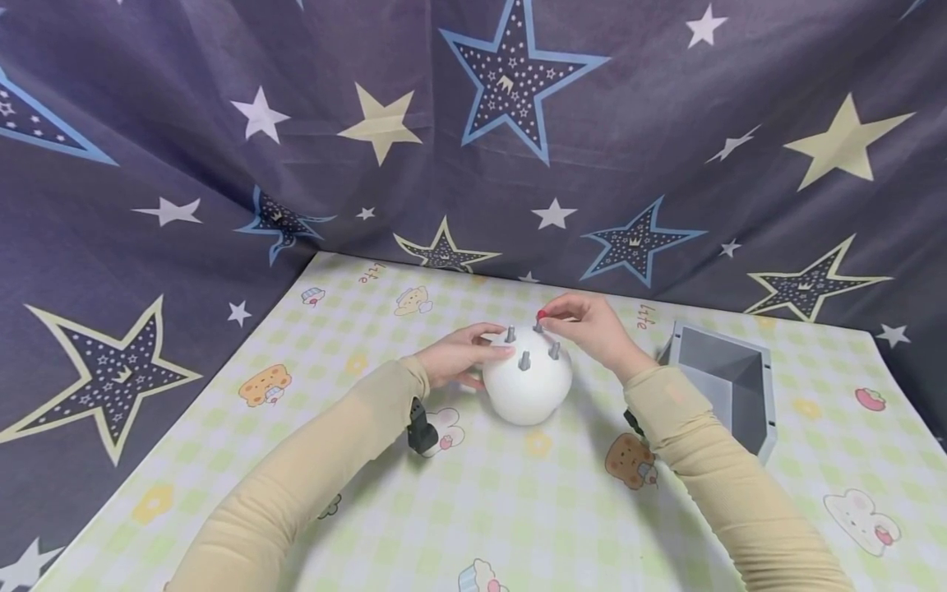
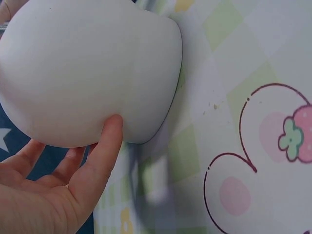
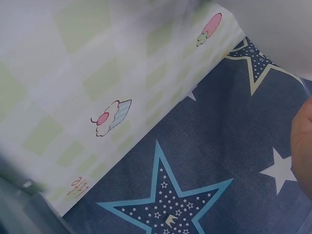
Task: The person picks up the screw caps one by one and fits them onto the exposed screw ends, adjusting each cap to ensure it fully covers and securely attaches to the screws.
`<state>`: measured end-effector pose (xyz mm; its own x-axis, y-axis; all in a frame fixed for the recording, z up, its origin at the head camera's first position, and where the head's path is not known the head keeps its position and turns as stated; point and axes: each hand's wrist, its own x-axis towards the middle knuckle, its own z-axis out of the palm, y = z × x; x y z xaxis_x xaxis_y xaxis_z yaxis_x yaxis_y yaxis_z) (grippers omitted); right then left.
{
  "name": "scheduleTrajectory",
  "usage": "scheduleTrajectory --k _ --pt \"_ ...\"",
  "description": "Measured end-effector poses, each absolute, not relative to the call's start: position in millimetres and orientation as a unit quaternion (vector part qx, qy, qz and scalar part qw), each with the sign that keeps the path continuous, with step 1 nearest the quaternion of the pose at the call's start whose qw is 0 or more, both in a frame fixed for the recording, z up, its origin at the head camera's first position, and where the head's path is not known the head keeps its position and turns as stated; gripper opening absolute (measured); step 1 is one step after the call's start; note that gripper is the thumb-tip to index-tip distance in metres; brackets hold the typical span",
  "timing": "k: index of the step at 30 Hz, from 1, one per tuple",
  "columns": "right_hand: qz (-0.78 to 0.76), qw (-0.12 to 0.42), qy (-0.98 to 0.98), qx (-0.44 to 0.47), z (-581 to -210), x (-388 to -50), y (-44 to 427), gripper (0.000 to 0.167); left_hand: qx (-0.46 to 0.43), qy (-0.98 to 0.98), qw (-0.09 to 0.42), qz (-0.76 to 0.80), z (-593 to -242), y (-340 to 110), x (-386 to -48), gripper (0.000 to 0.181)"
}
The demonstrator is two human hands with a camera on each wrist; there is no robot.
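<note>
A white rounded ball-like body [image 1: 527, 399] stands on the table, with several grey pegs [image 1: 524, 360] sticking out of its top. My left hand [image 1: 460, 355] holds its left side, thumb near the top. In the left wrist view, the fingers [image 2: 100, 163] press against the smooth white surface and some fingertips are hidden behind it. At the far right peg [image 1: 538, 326], my right hand [image 1: 592, 327] pinches a small red round piece [image 1: 542, 314] at the peg's top. In the right wrist view only the edge of the right hand [image 3: 303, 146] shows, and its fingertips are out of frame.
A grey open-topped bin [image 1: 765, 403] stands to the right, beside the right forearm. The table has a green-and-white checked cloth [image 1: 577, 510] with cartoon prints. A dark curtain [image 1: 473, 181] with stars hangs behind the table's back and left edges.
</note>
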<state>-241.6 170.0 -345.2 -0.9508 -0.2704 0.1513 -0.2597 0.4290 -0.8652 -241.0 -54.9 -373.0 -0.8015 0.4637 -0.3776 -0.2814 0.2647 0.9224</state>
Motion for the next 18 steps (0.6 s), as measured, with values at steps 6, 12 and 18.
scheduleTrajectory --k 6,12,18 --pt "-0.508 0.007 0.848 -0.15 -345.5 -240.1 168.4 0.02 0.064 0.734 0.308 0.601 -374.7 -55.2 -242.1 0.058" --pt "-0.505 0.002 0.85 -0.149 -348.1 -241.0 168.3 0.019 0.064 0.736 0.307 0.6 -374.6 -55.2 -241.8 0.059" --pt "-0.51 0.004 0.847 -0.147 -353.1 -241.3 168.7 0.019 0.064 0.736 0.307 0.599 -373.7 -55.2 -240.9 0.06"
